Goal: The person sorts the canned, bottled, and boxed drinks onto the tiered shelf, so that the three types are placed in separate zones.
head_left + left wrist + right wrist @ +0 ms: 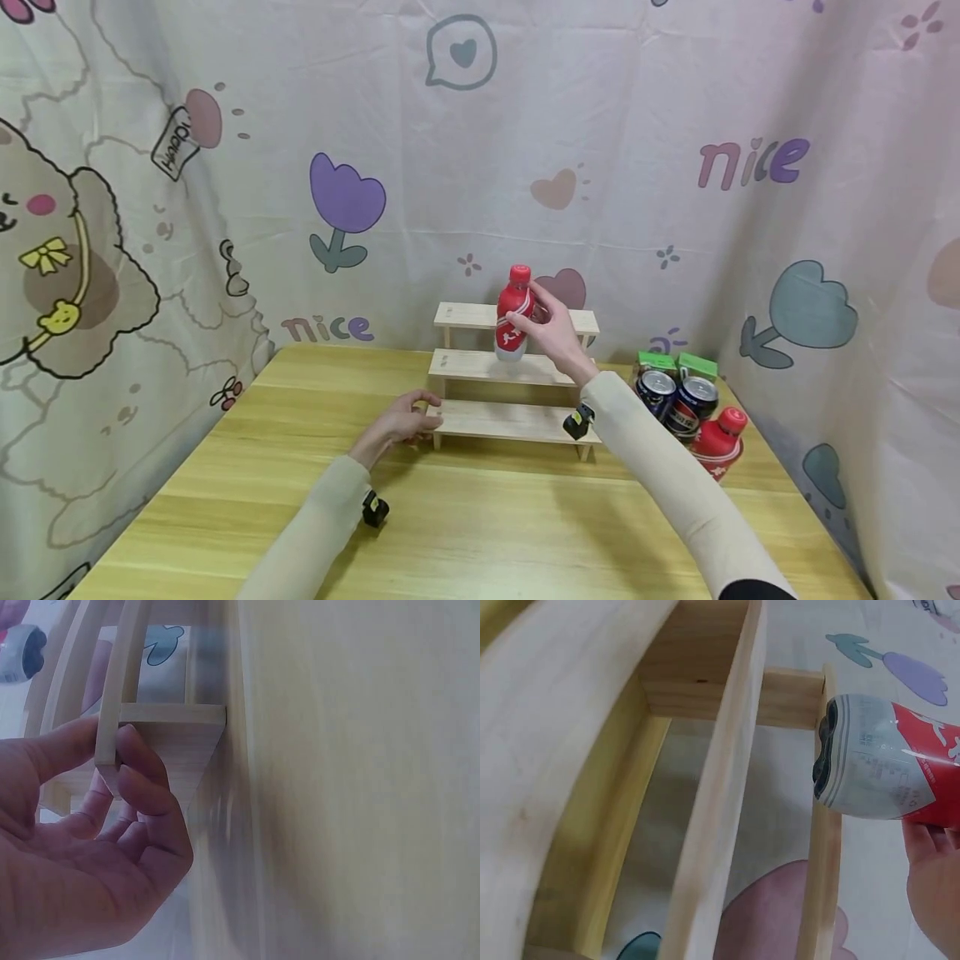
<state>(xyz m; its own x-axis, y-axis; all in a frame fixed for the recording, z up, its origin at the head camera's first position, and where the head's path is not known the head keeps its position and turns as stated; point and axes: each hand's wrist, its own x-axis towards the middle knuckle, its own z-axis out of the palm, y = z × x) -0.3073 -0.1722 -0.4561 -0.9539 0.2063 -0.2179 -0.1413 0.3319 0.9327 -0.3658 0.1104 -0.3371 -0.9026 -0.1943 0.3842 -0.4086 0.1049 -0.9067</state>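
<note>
Probably we're placing: our right hand [557, 335] grips 1 red bottle [513, 310] high at a 3-tier rack [468, 365], our left hand [399, 422] pinches its lowest board [495, 419]; next likely wants steady setting-down.

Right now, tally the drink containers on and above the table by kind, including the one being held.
Red-capped plastic bottles: 2
Dark cylindrical metal cans: 2
Green-topped box-shaped cartons: 2
Total: 6
</note>
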